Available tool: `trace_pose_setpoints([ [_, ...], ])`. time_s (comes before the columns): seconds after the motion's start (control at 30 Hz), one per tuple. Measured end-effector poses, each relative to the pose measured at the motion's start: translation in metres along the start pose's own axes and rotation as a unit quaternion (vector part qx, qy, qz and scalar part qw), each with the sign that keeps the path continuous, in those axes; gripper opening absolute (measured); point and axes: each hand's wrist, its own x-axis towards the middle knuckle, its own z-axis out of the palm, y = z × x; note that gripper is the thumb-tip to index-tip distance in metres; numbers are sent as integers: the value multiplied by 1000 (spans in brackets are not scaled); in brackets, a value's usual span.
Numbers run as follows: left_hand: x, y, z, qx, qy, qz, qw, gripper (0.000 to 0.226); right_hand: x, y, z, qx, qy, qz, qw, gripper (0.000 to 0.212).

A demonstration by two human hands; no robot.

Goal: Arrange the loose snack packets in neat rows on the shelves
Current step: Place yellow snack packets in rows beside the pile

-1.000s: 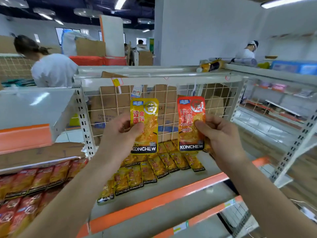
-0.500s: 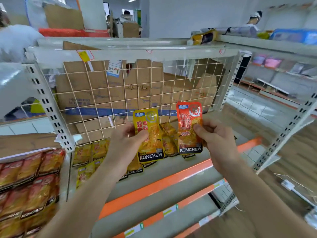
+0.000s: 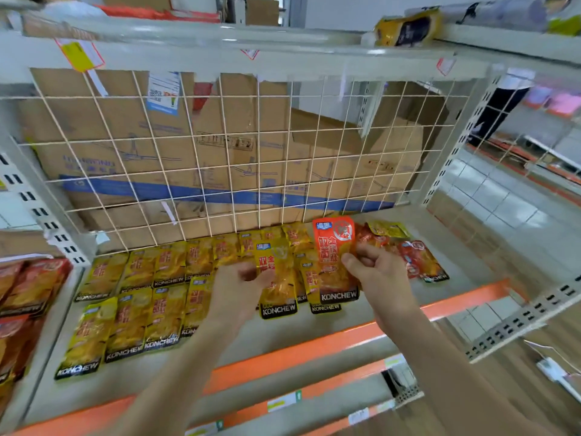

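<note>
Your left hand [image 3: 239, 291] is pinching a yellow packet [image 3: 278, 287] and your right hand [image 3: 377, 269] a red packet [image 3: 334, 256], both down low over the grey shelf [image 3: 330, 325] with the orange front edge [image 3: 298, 349]. On it the yellow packets [image 3: 135, 303] lie flat in two rows from the left to the middle, and a few loose red packets [image 3: 421, 259] sit heaped just right of your right hand. Out back there's a white wire grid [image 3: 220, 152] with cardboard boxes [image 3: 125, 136] behind it.
</note>
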Motion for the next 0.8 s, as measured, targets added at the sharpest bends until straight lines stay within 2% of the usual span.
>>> trace_pose_setpoints([
  [0.1, 16, -21, 18, 62, 26, 11, 998, 13, 19, 14, -8, -7, -10, 14, 1000, 9],
  [0.27, 32, -53, 39, 158, 49, 11, 986, 19, 41, 32, -11, -19, -41, 45, 998, 22],
  [0.4, 34, -65, 48, 210, 48, 6, 976, 22, 46, 45, -9, -32, -64, 56, 996, 12],
  [0.5, 37, -67, 55, 254, 62, 12, 965, 28, 52, 51, -10, -36, -82, 58, 994, 21],
  [0.67, 34, -71, 62, 425, 70, 25, 902, 46, 61, 56, -12, -32, -80, 71, 994, 18],
  [0.7, 32, -71, 64, 443, 83, 46, 891, 49, 62, 56, -12, -33, -78, 70, 994, 15],
  [0.8, 25, -73, 71, 480, 115, 202, 846, 57, 64, 57, -11, -22, -77, 69, 994, 17],
])
